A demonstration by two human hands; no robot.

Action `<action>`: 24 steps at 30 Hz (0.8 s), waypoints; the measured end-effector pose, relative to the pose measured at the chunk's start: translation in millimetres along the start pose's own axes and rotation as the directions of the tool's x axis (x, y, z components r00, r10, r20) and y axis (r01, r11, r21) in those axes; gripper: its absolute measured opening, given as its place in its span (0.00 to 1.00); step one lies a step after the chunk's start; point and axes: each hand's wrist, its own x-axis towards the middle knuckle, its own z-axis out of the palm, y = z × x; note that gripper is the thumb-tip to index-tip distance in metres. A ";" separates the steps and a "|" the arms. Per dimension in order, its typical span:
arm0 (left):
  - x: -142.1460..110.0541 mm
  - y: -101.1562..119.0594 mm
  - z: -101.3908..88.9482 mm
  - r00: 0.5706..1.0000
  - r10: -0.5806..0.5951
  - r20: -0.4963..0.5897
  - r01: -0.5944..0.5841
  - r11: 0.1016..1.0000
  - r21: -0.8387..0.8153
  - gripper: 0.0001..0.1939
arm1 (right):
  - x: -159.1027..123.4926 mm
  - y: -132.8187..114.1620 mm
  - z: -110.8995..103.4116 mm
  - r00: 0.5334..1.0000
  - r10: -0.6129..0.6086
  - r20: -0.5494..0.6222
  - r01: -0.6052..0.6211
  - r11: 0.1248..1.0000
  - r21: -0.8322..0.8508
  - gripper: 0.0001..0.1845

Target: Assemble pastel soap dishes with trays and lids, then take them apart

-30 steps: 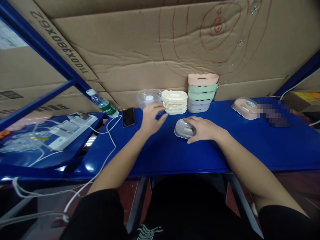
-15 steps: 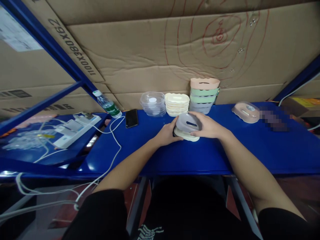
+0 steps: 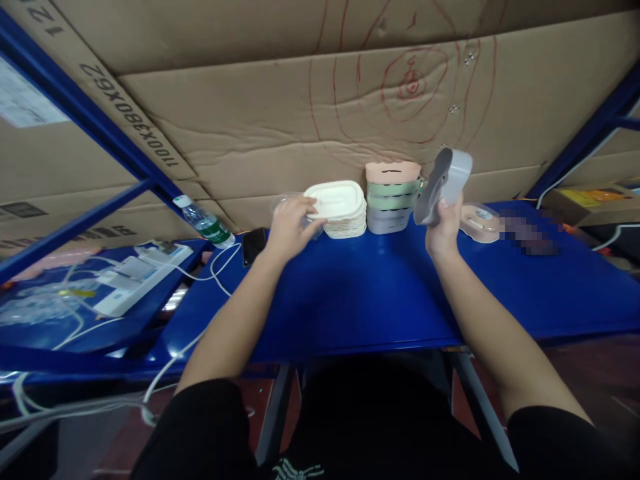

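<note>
My left hand [image 3: 291,228] grips the near left edge of a shallow cream tray [image 3: 339,200], thumb below and fingers at the rim. That tray lies over a stack of similar cream trays [image 3: 346,229]; whether it touches them I cannot tell. Raised above the table, my right hand [image 3: 444,227] holds a grey plastic box [image 3: 456,175] turned up on its side, with a dark slot showing. Between the two hands stands a tall stack of wavy-rimmed boxes [image 3: 393,200] in peach, green and grey. Clear plastic containers [image 3: 286,199] are partly hidden behind my left hand.
A pink box [image 3: 480,224] lies on the blue table [image 3: 370,293] at the right, beside a blurred patch. Left of my hand are a phone [image 3: 253,247], a water bottle [image 3: 207,225], white cables and a power strip [image 3: 120,283]. Cardboard [image 3: 240,113] backs the table.
The grey box and cream tray, held together before, are now apart. My left hand has carried the tray back-left to the cream stack; my right has lifted the box to the right and tilted it.
</note>
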 end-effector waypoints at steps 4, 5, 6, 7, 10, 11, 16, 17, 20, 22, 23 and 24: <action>44.0 -9.1 0.0 0.988 -0.107 0.107 0.091 0.986 0.143 0.12 | -0.8 0.9 3.1 0.996 0.043 -0.075 -0.035 0.994 0.100 0.49; 50.4 -9.0 4.6 0.982 -0.133 0.135 0.109 0.980 0.167 0.11 | -1.3 0.4 3.2 0.997 0.048 -0.057 -0.045 0.997 0.062 0.49; 55.0 -8.4 10.1 0.975 -0.154 0.157 0.125 0.975 0.183 0.11 | -1.7 -0.2 3.0 0.998 0.053 -0.037 -0.053 0.998 0.016 0.49; 58.0 -7.5 16.0 0.970 -0.172 0.174 0.138 0.972 0.191 0.10 | -2.0 -0.8 2.7 0.998 0.057 -0.019 -0.058 0.998 -0.030 0.49; 60.2 -6.2 31.8 0.957 -0.205 0.204 0.167 0.968 0.190 0.11 | -2.5 -2.6 1.5 0.998 0.070 0.007 -0.069 0.992 -0.102 0.47; 59.7 -6.5 35.7 0.955 -0.212 0.206 0.176 0.967 0.182 0.11 | -2.6 -2.8 1.2 0.997 0.075 0.009 -0.074 0.991 -0.110 0.47; 57.1 -9.6 43.4 0.947 -0.234 0.220 0.207 0.969 0.137 0.11 | -4.2 1.7 1.8 0.997 0.068 0.027 -0.063 0.985 -0.158 0.45; 56.8 -9.7 43.3 0.946 -0.234 0.225 0.208 0.969 0.133 0.11 | -4.7 3.5 2.1 0.997 0.066 0.032 -0.060 0.985 -0.163 0.44; 55.8 -8.4 42.5 0.946 -0.226 0.231 0.201 0.971 0.126 0.14 | -6.3 7.8 2.6 0.997 0.049 0.059 -0.037 0.981 -0.192 0.46; 55.0 -7.1 42.3 0.950 -0.220 0.220 0.195 0.973 0.127 0.17 | -7.0 8.3 2.7 0.995 0.026 0.093 -0.003 0.969 -0.247 0.51; 54.7 -6.6 42.3 0.954 -0.216 0.210 0.192 0.973 0.129 0.18 | -7.1 7.6 2.6 0.994 0.017 0.112 0.015 0.961 -0.276 0.53; 54.5 -6.3 42.4 0.957 -0.212 0.196 0.188 0.973 0.131 0.19 | -7.1 6.5 2.5 0.991 0.011 0.132 0.029 0.955 -0.296 0.55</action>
